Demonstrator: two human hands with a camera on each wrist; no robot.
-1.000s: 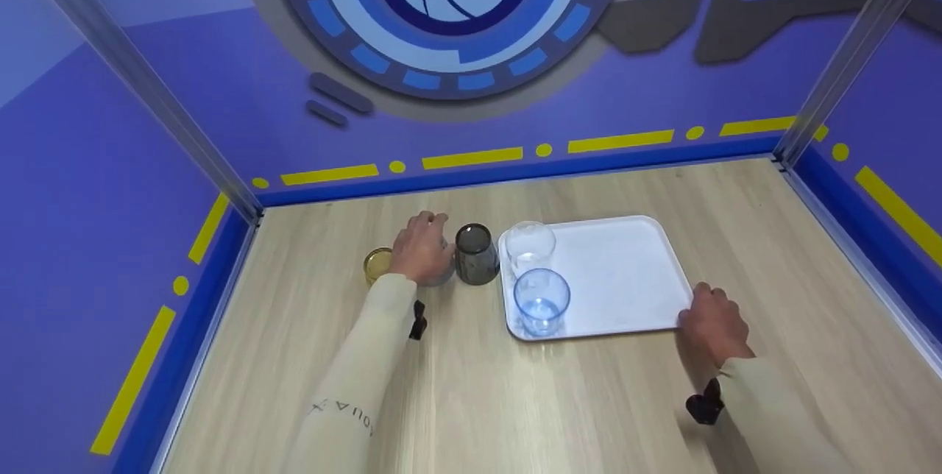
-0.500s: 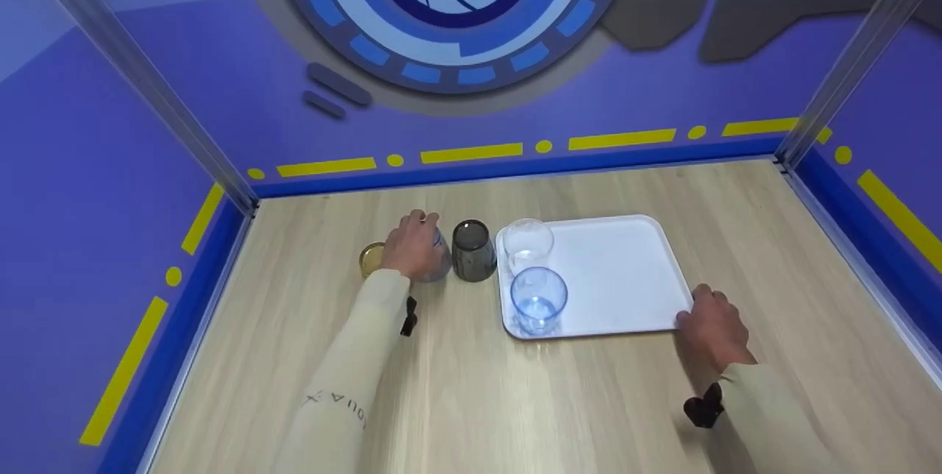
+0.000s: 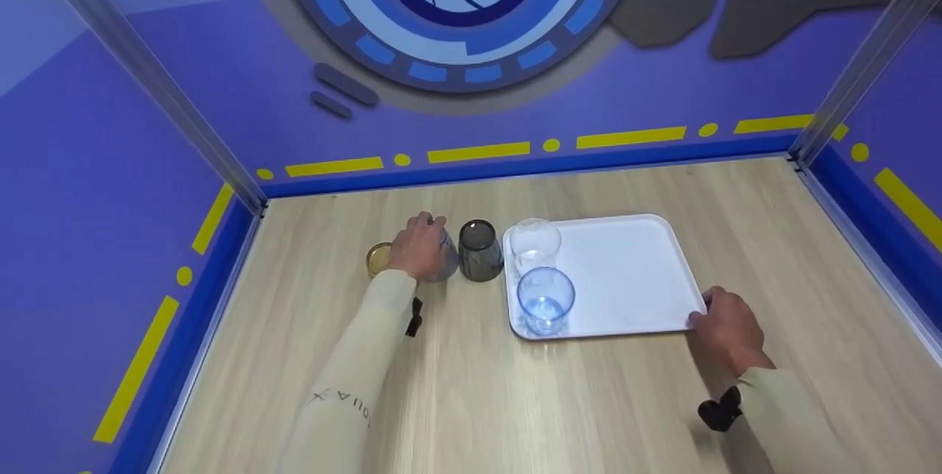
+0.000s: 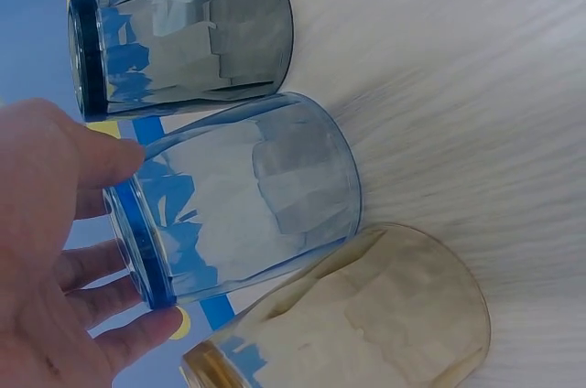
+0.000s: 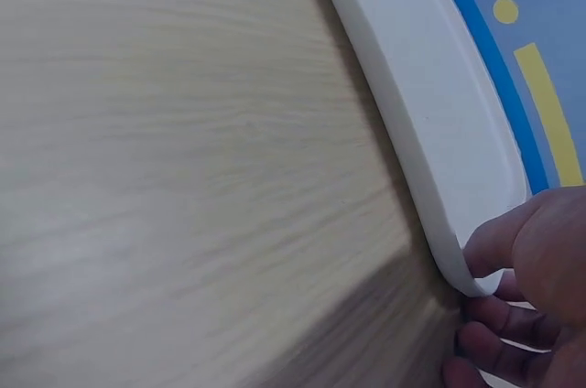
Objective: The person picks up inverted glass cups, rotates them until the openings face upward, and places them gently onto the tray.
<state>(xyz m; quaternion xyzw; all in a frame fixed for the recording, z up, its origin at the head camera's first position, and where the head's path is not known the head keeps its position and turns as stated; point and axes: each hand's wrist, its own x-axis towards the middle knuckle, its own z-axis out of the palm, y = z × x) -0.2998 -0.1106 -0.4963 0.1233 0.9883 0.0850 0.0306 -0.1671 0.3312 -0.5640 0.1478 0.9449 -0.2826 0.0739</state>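
Note:
My left hand holds an upside-down blue cup by its base, thumb on one side and fingers on the other. In the head view that hand hides most of the cup. To its left stands an upturned amber cup; to its right is an upturned dark grey cup. With my right hand I grip the near right corner of a white tray, the thumb over its rim. A clear cup and another blue cup, mouth up, stand along the tray's left side.
The wooden tabletop runs below the tray and cups. Printed blue-purple panels wall it at the back and both sides, with metal posts in the corners. The dark grey cup stands close to the tray's left edge.
The head view has shifted slightly. Both hands stay at the same places, the left thumb drawn in a little at the blue cup. Cups and tray show no clear movement.

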